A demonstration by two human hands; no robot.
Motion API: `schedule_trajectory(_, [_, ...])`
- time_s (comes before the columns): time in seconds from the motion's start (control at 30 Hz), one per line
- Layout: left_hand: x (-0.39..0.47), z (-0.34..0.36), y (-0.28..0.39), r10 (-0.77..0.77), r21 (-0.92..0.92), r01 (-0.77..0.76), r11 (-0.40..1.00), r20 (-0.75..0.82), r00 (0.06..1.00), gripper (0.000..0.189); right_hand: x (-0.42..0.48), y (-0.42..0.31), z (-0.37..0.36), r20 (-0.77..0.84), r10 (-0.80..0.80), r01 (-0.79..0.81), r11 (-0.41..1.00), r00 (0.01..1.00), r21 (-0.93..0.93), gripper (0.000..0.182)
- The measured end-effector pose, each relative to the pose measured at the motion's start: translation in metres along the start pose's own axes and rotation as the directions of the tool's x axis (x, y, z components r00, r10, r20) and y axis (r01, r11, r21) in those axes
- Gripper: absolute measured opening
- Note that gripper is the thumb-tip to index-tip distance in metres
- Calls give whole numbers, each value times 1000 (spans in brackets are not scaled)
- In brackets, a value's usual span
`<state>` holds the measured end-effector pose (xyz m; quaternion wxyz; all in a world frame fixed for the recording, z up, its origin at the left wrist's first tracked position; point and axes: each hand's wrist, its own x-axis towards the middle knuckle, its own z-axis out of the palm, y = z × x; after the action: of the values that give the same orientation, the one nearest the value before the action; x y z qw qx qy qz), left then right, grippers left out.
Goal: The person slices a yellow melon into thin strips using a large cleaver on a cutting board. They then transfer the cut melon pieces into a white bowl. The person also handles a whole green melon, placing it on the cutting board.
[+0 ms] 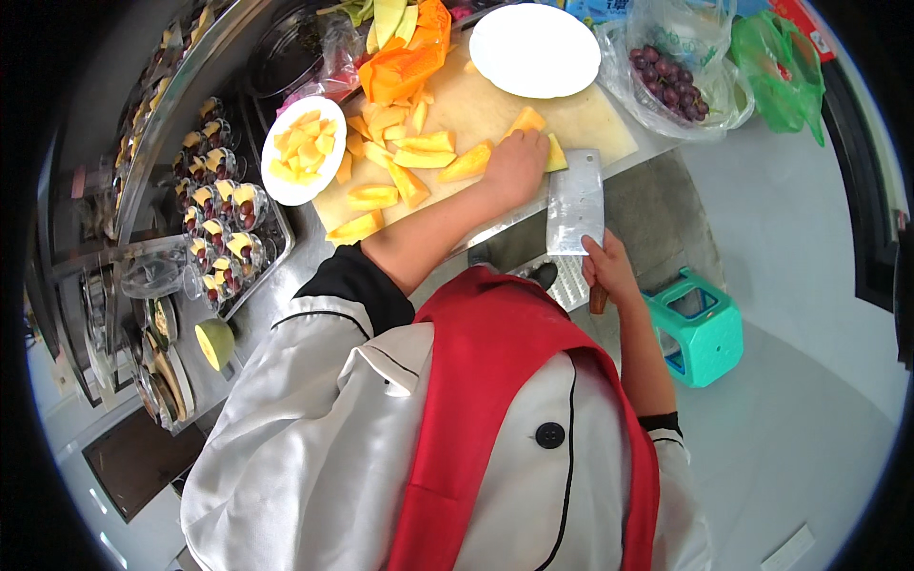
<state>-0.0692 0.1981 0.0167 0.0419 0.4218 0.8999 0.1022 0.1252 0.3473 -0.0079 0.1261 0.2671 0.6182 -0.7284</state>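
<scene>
My left hand [515,165] presses down on an orange-fleshed melon wedge [525,121] at the near right part of a pale cutting board [457,89]. Its fingers hide part of the wedge, and a green-edged melon piece [555,153] shows beside them. In my right hand [609,271] is the wooden handle of a cleaver [575,203]. The broad blade hangs past the board's near edge, its far end close to the green-edged piece. Left of my left hand lie several more melon wedges [424,143]. Cut melon chunks [303,146] fill a white plate [271,175] on the left.
A white plate [535,50] sits at the back of the board. Grapes [669,82] lie in a plastic bag beside a green bag [778,71]. Left stands a tray [285,235] of fruit cups [225,243], near a half melon [215,344]. A turquoise stool [703,332] is on the floor.
</scene>
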Motion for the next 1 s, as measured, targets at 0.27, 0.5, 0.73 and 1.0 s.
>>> schedule_trajectory(0.27, [-19,-17,-4,-73,-398,23,917,-113,991,63,-25,-19,9,4,-51,51,998,999,-35,13])
schedule_trajectory(0.5, [-38,-79,-38,-202,-674,36,738,-171,964,74,-30,-96,45,120,-126,130,991,985,-28,16])
schedule_trajectory(0.73, [40,-158,-175,-443,-573,199,795,-325,835,77,18,-155,103,101,-223,226,974,969,-13,13])
schedule_trajectory(1.0, [8,-160,-191,-397,-599,-39,800,-578,713,35,12,-116,97,-35,-157,150,977,987,-150,11])
